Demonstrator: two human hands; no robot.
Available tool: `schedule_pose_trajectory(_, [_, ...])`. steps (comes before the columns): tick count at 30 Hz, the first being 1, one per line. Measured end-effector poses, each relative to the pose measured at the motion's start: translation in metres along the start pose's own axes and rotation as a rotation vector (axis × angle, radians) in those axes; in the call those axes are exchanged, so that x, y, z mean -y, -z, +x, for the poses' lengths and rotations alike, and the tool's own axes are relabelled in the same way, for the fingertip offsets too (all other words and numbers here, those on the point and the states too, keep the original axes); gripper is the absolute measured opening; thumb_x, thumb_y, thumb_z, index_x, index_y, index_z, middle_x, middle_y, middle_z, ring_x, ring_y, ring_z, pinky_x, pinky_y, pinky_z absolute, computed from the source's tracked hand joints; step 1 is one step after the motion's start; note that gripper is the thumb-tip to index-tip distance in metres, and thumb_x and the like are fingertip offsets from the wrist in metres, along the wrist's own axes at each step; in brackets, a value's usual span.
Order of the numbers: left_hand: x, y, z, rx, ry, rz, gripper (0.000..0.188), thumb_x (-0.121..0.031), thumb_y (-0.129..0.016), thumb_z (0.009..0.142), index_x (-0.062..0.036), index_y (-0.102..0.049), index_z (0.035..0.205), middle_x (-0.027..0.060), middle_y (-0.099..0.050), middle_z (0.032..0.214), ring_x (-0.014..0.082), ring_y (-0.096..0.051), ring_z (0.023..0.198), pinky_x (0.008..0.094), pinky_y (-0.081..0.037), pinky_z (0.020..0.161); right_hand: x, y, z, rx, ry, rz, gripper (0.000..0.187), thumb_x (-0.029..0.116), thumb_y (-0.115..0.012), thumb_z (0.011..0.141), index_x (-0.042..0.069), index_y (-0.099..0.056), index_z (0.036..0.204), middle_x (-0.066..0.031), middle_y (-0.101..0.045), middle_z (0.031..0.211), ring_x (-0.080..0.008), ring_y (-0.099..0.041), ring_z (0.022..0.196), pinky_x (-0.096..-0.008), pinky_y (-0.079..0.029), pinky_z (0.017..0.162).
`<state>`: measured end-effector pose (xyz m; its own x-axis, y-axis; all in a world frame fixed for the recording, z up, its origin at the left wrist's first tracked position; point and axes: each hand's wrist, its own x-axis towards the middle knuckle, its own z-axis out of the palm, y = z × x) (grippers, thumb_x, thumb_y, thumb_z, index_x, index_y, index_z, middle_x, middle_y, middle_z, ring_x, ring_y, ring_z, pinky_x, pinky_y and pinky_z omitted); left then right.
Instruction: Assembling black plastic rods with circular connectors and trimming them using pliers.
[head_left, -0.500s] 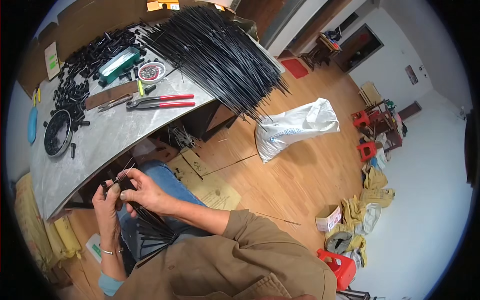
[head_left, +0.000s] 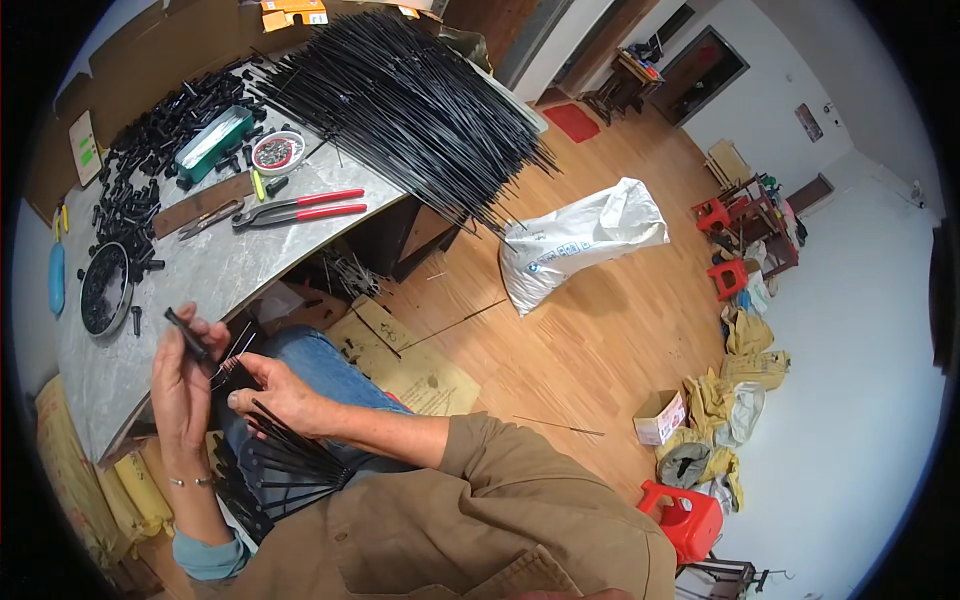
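Observation:
My left hand (head_left: 183,385) is raised at the table's near edge and grips a small black tube piece (head_left: 187,334) between thumb and fingers. Thin wires (head_left: 232,352) stick out between the two hands. My right hand (head_left: 272,396) sits just right of it over my lap, pinching the top of a fan of thin black rods (head_left: 283,466) that spreads down across my jeans. A big heap of long black rods (head_left: 400,95) lies on the grey table (head_left: 215,275) further back.
On the table lie red-handled pliers (head_left: 300,209), another hand tool (head_left: 205,220), a round tin of small parts (head_left: 277,152), a green box (head_left: 210,140), a dark bowl (head_left: 104,287) and several black tubes (head_left: 150,140). A white sack (head_left: 580,245) and cardboard (head_left: 405,365) lie on the wooden floor.
My left hand has lifted and moved left, away from the right hand, with the black tube piece in it. The rod fan has spread lower on my lap.

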<state>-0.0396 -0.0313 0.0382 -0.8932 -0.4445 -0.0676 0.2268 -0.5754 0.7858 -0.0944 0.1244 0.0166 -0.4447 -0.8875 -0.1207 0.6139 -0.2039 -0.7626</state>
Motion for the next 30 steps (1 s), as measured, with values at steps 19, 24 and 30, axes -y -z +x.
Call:
schedule_pose_trajectory(19, [-0.001,0.006,-0.02,-0.013,0.084,0.432,0.034,-0.025,-0.055,0.095,0.0002,-0.052,0.117,0.002,-0.058,0.09,0.0113,-0.055,0.086,0.0247,-0.043,0.081,-0.002,-0.008,-0.004,-0.032,-0.059,-0.089,0.025,0.009,-0.055,0.086,0.005,-0.05,0.11,-0.0011,-0.054,0.068,-0.0084,-0.052,0.052,-0.0241,-0.047,0.045])
schedule_pose_trajectory(24, [0.002,-0.031,0.0,0.001,0.153,0.305,0.036,-0.015,-0.057,0.089,0.0006,-0.05,0.121,0.0065,-0.061,0.098,0.0144,-0.058,0.09,0.029,-0.046,0.082,0.015,0.003,-0.007,-0.195,-0.116,-0.198,0.012,0.007,-0.059,0.086,0.005,-0.052,0.096,-0.0024,-0.055,0.067,-0.0117,-0.055,0.053,-0.0262,-0.05,0.05])
schedule_pose_trajectory(30, [0.016,-0.021,-0.003,0.047,0.12,0.157,0.034,-0.022,-0.054,0.096,-0.001,-0.051,0.123,0.0027,-0.059,0.095,0.0108,-0.059,0.088,0.0244,-0.051,0.079,0.008,0.011,-0.011,-0.095,-0.053,-0.183,0.014,0.008,-0.058,0.089,0.002,-0.053,0.1,-0.0053,-0.057,0.074,-0.0121,-0.056,0.059,-0.0247,-0.048,0.049])
